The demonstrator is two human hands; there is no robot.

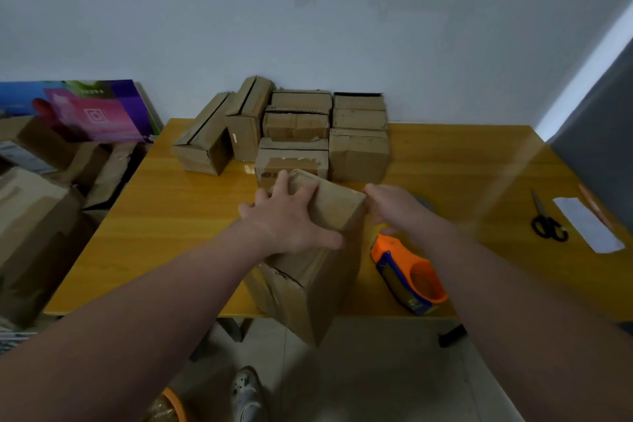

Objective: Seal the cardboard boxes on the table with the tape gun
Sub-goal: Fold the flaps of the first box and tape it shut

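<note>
A cardboard box sits at the near edge of the table, tape gun just right, stacked boxes behind.

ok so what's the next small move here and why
Probably lower the right hand to the tape gun and pick it up. The left hand holds the box at the table's near edge, the right hand is open beside the box, and the tape gun lies untouched just right of it.

Right hand fingertips partly hidden by box, grey roll mostly behind that hand
</note>
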